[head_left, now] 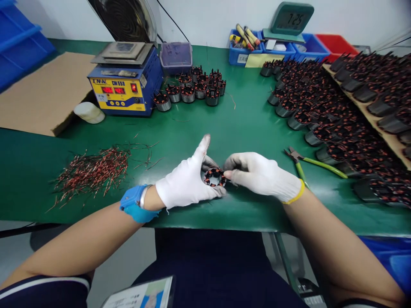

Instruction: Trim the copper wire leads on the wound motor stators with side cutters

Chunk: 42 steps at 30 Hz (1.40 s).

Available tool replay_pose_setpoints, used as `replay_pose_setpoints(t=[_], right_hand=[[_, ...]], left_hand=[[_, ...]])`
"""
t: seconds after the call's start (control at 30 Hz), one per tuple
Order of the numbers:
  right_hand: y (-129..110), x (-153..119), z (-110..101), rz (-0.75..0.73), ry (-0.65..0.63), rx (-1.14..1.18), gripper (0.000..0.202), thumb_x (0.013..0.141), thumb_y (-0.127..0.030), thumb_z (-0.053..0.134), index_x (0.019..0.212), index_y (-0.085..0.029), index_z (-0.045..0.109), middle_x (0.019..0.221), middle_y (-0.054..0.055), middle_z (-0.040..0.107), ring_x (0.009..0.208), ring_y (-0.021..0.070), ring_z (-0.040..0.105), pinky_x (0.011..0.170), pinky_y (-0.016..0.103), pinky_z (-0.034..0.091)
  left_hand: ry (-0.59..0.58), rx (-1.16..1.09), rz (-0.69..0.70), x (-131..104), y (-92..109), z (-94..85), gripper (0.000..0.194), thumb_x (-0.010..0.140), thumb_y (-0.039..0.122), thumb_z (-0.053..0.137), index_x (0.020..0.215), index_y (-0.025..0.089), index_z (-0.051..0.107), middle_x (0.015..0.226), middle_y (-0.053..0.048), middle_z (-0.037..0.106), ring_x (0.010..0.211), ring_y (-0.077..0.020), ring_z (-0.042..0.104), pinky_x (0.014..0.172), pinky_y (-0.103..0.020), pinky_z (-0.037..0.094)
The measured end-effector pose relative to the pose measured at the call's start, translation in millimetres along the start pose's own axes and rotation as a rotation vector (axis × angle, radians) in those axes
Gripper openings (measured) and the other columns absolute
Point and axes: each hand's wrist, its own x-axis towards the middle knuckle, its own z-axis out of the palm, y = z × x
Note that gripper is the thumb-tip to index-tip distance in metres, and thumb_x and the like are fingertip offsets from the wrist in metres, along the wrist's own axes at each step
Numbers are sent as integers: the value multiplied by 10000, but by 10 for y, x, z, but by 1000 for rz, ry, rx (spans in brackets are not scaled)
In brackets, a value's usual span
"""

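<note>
A motor stator point(214, 183) wound with copper wire sits between my hands near the front of the green table, its round opening facing up. My left hand point(191, 177), in a white glove, grips the stator from its left side, with the thumb raised. At the stator's right edge, the thumb and fingers of my gloved right hand point(253, 173) are pinched together; whatever is between those fingertips is too small to make out. Green-handled cutting pliers point(310, 161) lie with jaws apart to the right of my right hand.
Cut copper wire pieces point(96, 173) are heaped at left. A blue and yellow CM558 machine point(123, 81) stands behind them, with several stators point(188, 93) beside it. Many more stators point(327, 115) fill the right side. Blue bins point(244, 55) and a clock point(290, 19) stand along the wall.
</note>
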Motion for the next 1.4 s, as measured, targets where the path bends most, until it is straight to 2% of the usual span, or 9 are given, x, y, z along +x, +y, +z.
replay_pose_setpoints(t=[0.07, 0.2, 0.43, 0.6, 0.87, 0.97, 1.07, 1.23, 1.4], right_hand=[[8, -10, -20, 20, 8, -113, 210, 840, -359, 516, 876, -235, 682, 809, -6, 704, 678, 153, 580, 563, 246, 327], [42, -1, -42, 205, 279, -270, 274, 863, -386, 480, 908, -217, 691, 841, 45, 701, 723, 194, 596, 560, 266, 329], [-177, 91, 135, -6, 63, 90, 202, 815, -365, 559, 934, -255, 680, 841, -21, 704, 717, 146, 595, 601, 245, 382], [-181, 87, 150, 123, 114, 207, 212, 766, -414, 599, 762, -203, 620, 647, -35, 626, 552, 110, 501, 503, 236, 325], [21, -136, -54, 306, 276, -311, 253, 790, -447, 563, 730, -220, 658, 665, 25, 643, 584, 175, 545, 509, 280, 305], [-50, -224, 29, 27, 413, -153, 430, 763, -524, 593, 1048, -211, 664, 1058, 91, 683, 724, 205, 613, 583, 309, 426], [-143, -247, 214, -204, 282, -214, 893, 669, -549, 692, 1439, -204, 401, 1386, 140, 519, 887, 258, 643, 695, 345, 481], [-117, -150, 320, -90, 92, -395, 374, 900, -365, 463, 1234, -275, 604, 1083, 38, 713, 877, 226, 661, 653, 289, 422], [-49, -122, 207, -111, 36, -318, 289, 921, -350, 442, 1076, -275, 673, 1009, 6, 728, 859, 191, 656, 628, 257, 371]], left_hand=[[-18, -8, 0, 1, 7, -11, 1274, 637, 483, 776, 1521, 198, -95, 1105, -81, 675, 922, -223, 665, 809, -356, 534], [-47, -47, -3, -3, 1, -19, 1277, 635, 437, 787, 1518, 215, -108, 1107, -67, 675, 894, -207, 667, 817, -348, 534], [-17, -75, 4, 3, -53, 0, 1426, 578, 486, 816, 1469, 226, -266, 1534, -217, 280, 1026, -241, 622, 830, -373, 531], [-84, -32, 44, 23, -25, -13, 1303, 636, 406, 759, 1496, 188, -194, 1214, -106, 629, 992, -227, 641, 864, -368, 509], [-20, 82, 53, 8, -55, -110, 1191, 633, 423, 748, 1534, 205, 0, 1101, -62, 684, 925, -218, 664, 823, -335, 511], [-28, 141, 26, 2, -73, -166, 1183, 631, 499, 751, 1536, 219, 42, 1113, -58, 686, 923, -232, 671, 808, -334, 513], [-77, 218, 29, 1, -78, -215, 1118, 639, 471, 752, 1531, 262, 113, 1142, -45, 681, 933, -246, 678, 777, -327, 517], [-96, 272, 49, 16, -102, -247, 928, 634, 507, 765, 1444, 270, 380, 1158, -34, 680, 1008, -257, 663, 842, -341, 516], [-33, 282, 163, 8, -102, -176, 805, 636, 582, 752, 1308, 204, 523, 1195, -73, 648, 1064, -253, 624, 918, -361, 494]])
